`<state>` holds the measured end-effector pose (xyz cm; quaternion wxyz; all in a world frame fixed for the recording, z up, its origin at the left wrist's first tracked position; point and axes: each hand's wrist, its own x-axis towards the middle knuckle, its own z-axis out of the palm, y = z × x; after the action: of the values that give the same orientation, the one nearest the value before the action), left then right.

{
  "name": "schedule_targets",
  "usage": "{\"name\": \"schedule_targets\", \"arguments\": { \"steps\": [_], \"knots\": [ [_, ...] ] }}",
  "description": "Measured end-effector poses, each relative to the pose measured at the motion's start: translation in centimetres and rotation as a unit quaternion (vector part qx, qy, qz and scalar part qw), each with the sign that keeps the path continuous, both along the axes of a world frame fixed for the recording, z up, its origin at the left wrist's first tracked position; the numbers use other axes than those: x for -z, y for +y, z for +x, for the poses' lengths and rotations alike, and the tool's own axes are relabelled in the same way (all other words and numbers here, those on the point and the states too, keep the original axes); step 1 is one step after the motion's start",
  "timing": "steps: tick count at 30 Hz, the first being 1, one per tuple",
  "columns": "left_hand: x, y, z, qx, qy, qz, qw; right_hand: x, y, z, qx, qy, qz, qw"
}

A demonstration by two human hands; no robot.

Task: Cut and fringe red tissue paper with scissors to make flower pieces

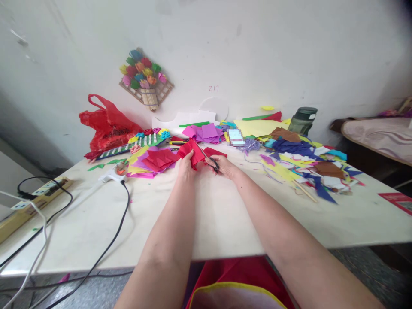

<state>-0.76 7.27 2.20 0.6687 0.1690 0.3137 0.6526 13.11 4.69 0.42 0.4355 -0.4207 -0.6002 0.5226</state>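
Note:
My left hand [186,164] is closed on a folded piece of red paper [195,156], with the thumb on top. Black-handled scissors [215,164] sit in my right hand [224,167], the fingers wrapped round the handles. Their blades point up and left and meet the red paper's right edge. Another red sheet [216,152] lies just behind the scissors. Left of my left hand is a loose stack of red, purple and yellow paper pieces [157,161]. Purple paper [206,133] lies beyond both hands.
Coloured scraps [309,156] are heaped at the right, near a dark green bottle [302,120]. A red plastic bag [109,124] stands back left. A white glue gun [112,175] with a black cord and a power strip [38,199] are at the left. Paper flowers [143,73] hang on the wall.

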Motion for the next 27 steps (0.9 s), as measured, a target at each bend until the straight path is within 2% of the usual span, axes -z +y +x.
{"name": "schedule_targets", "arguments": {
  "steps": [10, 18, 22, 27],
  "knots": [
    [-0.2, -0.3, 0.0, -0.013, -0.01, -0.007, 1.0, 0.1, 0.0, -0.2, 0.001, -0.001, 0.006, 1.0],
    [-0.3, -0.4, 0.0, 0.012, 0.005, 0.002, 1.0, -1.1, -1.2, 0.0, -0.011, 0.008, 0.004, 1.0],
    [0.0, -0.1, 0.1, 0.003, 0.01, -0.006, 1.0, -1.6, -1.5, 0.0, -0.002, 0.002, 0.0, 1.0],
    [0.5, 0.4, 0.2, 0.01, 0.012, 0.003, 1.0, -1.4, -1.3, -0.1, 0.006, 0.005, 0.003, 1.0]
  ]
}}
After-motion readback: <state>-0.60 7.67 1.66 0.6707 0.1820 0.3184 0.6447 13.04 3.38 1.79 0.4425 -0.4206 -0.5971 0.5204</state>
